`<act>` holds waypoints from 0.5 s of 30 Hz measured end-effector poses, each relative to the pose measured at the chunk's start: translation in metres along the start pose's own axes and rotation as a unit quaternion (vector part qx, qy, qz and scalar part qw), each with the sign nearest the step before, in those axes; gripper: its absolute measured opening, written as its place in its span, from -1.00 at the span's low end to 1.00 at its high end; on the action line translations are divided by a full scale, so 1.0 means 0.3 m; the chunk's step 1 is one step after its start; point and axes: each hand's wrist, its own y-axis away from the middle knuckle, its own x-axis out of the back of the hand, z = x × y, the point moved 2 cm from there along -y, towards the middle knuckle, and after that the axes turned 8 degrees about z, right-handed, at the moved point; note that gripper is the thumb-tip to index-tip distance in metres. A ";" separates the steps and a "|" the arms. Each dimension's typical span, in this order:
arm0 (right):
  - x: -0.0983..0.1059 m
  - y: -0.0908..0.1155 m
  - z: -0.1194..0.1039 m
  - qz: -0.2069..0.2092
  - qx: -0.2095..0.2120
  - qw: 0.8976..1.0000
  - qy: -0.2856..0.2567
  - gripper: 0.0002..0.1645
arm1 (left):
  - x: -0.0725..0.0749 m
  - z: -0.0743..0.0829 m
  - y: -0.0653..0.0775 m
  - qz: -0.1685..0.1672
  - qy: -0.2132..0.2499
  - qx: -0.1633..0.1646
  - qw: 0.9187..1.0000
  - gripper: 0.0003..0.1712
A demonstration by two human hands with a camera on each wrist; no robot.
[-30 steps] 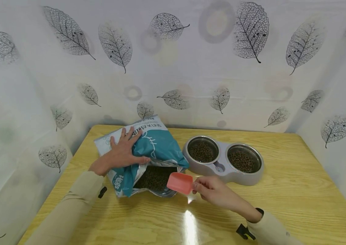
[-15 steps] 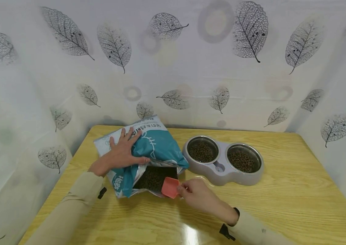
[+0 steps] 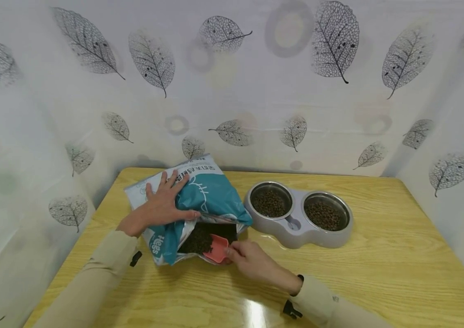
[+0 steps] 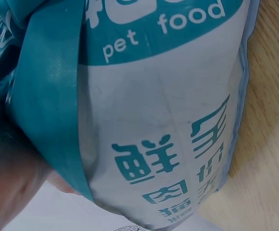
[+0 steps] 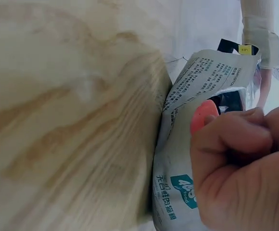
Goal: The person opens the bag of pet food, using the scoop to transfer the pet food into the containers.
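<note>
A teal and white pet food bag (image 3: 215, 191) lies on its side on the table, its mouth toward me and dark kibble (image 3: 197, 240) inside. My left hand (image 3: 162, 202) rests on top of the bag with fingers spread. In my right hand (image 3: 252, 259) I grip a pink scoop (image 3: 217, 249) by its handle; its front end is in the kibble at the bag's mouth. The left wrist view shows the bag's printed side up close. In the right wrist view, curled fingers hide most of the scoop (image 5: 204, 115).
A grey double feeder (image 3: 297, 228) stands right of the bag, with kibble in both steel bowls, the left bowl (image 3: 271, 200) and the right bowl (image 3: 327, 212). Leaf-printed sheeting (image 3: 248, 91) surrounds the wooden table (image 3: 396, 255) at the back and sides.
My right hand has moved left with the scoop, from beside the bag into its mouth, and the scoop's front end has entered the kibble. My left hand stays on the bag.
</note>
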 end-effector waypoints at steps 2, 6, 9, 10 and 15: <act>-0.001 0.001 -0.001 -0.005 -0.002 1.000 -0.009 -0.58 | 0.002 0.000 0.000 0.000 0.002 0.000 1.000 0.39; -0.003 0.002 0.003 -0.009 -0.003 1.000 -0.026 -0.61 | 0.004 0.000 -0.001 -0.001 0.002 0.002 1.000 0.39; -0.004 0.005 0.011 -0.017 -0.015 0.998 -0.056 -0.62 | 0.002 0.002 -0.003 -0.002 0.000 0.002 1.000 0.39; -0.005 0.007 0.014 -0.024 -0.026 0.996 -0.076 -0.61 | 0.002 0.002 -0.004 -0.003 0.000 0.002 1.000 0.39; 0.006 0.021 0.020 -0.061 -0.116 0.972 -0.196 -0.55 | 0.003 -0.001 -0.003 -0.004 -0.003 0.002 1.000 0.39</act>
